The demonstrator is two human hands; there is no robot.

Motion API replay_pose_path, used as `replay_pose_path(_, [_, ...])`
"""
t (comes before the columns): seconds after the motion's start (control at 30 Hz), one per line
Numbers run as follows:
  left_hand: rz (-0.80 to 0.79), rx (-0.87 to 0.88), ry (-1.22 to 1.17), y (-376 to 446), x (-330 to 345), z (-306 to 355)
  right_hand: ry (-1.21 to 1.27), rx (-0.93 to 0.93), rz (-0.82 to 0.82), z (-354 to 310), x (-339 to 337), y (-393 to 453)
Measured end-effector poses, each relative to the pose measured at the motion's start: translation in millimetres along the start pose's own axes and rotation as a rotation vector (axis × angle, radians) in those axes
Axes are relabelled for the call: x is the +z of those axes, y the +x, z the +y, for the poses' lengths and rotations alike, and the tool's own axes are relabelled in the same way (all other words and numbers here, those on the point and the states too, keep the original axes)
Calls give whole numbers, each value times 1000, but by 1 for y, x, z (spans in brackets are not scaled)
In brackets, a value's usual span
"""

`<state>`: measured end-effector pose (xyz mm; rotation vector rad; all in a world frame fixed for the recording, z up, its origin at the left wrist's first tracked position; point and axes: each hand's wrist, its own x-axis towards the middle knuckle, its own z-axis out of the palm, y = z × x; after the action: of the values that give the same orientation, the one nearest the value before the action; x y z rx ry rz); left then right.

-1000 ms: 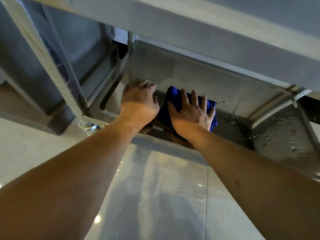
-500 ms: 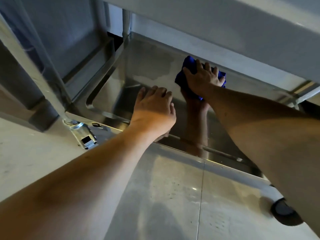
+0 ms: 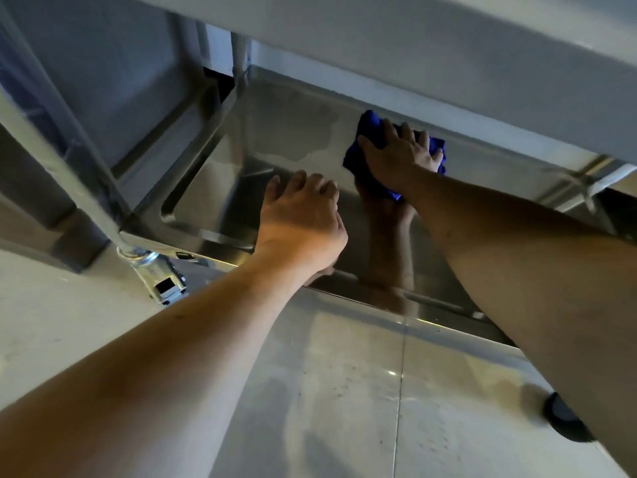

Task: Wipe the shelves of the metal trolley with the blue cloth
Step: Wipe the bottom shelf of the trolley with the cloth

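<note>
Mid-wipe: R hand (image 3: 400, 157) presses blue cloth (image 3: 370, 131) flat at bottom shelf (image 3: 293, 139) rear; L hand (image 3: 303, 215) released, resting on shelf; streaked film remains at rear-left, other shelves' state not visible.

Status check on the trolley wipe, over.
Right hand flat, pressing blue cloth at the back of the bottom shelf. Left hand bracing on the shelf's front. Nothing in the way.

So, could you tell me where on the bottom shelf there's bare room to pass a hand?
Bare steel lies left of the left hand, up to the shelf rim. The far right is crowded: right hand on the cloth under the upper shelf.
</note>
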<state>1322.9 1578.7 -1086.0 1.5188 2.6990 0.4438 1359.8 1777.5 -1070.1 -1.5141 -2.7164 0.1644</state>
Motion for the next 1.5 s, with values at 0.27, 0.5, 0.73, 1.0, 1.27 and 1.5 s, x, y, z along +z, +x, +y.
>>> replay_pose_path(0.27, [-6,-52,-16,0,-2,13,7,-71,-6,19,10,-79])
replay_pose_path(0.5, [-162,-206,108,5,-18,31,1,-147,-78,29,6,-134])
replay_pose_path(0.73, [-136,-431,218,20,-17,70,47,-222,-62,56,5,-193])
replay_pose_path(1.0, [-106,-168,-5,3,-16,97,16,-184,-59,93,-2,-205])
replay_pose_path(1.27, [-141,-58,-138,7,-4,118,41,-83,-54,117,-3,-170])
replay_pose_path(1.5, [-135,80,-32,-1,25,115,3,-57,16,131,2,-118])
